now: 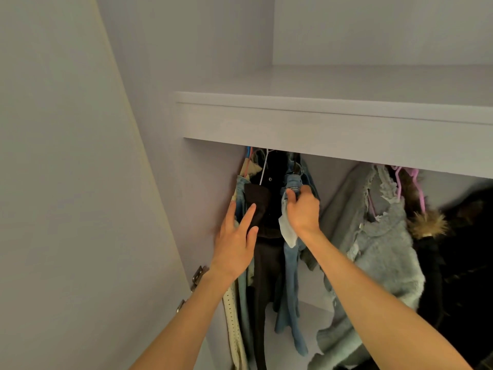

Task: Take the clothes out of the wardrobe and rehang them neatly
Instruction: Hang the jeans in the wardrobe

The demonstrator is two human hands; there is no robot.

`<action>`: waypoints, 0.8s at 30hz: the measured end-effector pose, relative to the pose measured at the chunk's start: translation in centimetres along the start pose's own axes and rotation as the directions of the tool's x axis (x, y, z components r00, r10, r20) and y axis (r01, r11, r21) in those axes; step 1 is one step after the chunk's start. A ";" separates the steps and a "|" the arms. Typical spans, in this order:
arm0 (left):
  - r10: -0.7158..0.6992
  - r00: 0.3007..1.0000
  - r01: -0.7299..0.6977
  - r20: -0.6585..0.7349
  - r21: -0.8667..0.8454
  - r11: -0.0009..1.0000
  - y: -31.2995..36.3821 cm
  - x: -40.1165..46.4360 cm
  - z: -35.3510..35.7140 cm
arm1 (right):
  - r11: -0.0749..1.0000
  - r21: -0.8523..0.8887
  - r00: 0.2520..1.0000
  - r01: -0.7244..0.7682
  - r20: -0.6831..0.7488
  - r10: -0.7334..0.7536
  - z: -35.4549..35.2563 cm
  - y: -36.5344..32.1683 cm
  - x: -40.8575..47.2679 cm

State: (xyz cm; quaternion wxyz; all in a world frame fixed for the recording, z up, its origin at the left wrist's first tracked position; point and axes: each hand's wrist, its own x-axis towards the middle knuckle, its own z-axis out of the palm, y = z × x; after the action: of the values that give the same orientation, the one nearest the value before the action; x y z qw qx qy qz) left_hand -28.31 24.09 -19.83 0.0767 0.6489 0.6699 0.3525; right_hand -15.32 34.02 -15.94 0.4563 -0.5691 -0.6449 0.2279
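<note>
Inside the open wardrobe, clothes hang under a shelf [320, 124]. At the left end hang a cream perforated garment [233, 324], a dark brown garment [264, 268] and blue jeans [290, 284]. My right hand [304, 212] grips the waistband of the jeans, fingers curled round the denim and a pale pocket lining. My left hand [236, 241] reaches in with straight, spread fingers touching the dark brown garment. The rail itself is hidden behind the shelf front.
A grey fleecy jacket [378, 257] hangs to the right on a pink hanger [416, 188]. A black coat with a fur trim [432, 222] fills the far right. The open wardrobe door [66, 209] with hinges [198, 275] stands on the left.
</note>
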 end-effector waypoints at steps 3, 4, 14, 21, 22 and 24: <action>0.024 1.000 -0.024 0.017 -0.036 0.999 0.3 -0.2 0.3 | 0.999 -0.035 0.998 0.015 0.064 -0.013 1.2 -0.9 0.2; 0.031 0.999 -0.030 0.018 -0.039 0.999 0.3 -0.2 0.3 | 0.999 -0.043 0.996 0.023 0.088 -0.019 1.6 -1.2 0.4; 0.003 1.000 -0.002 0.012 -0.116 0.993 -0.1 0.0 0.3 | 0.994 -0.099 0.958 0.053 0.287 -0.023 2.7 -2.4 -0.1; -0.022 0.995 0.021 0.098 0.016 1.000 0.5 -0.5 -0.2 | 0.967 -0.186 0.921 0.176 0.377 -0.095 -0.3 -1.1 -2.0; -0.021 0.994 0.016 0.105 0.044 0.999 0.5 -0.7 -0.3 | 0.962 -0.186 0.914 0.202 0.388 -0.118 -0.8 -0.9 -2.5; -0.011 0.994 -0.002 0.105 0.120 0.993 0.2 -1.4 -0.4 | 0.945 -0.170 0.888 0.279 0.419 -0.187 -1.7 -0.5 -3.5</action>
State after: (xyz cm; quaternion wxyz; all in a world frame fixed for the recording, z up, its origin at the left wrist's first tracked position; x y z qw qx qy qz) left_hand -28.18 22.60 -19.93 0.0738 0.6685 0.6864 0.2767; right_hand -14.34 30.21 -15.83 0.2723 -0.4769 -0.8095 0.2075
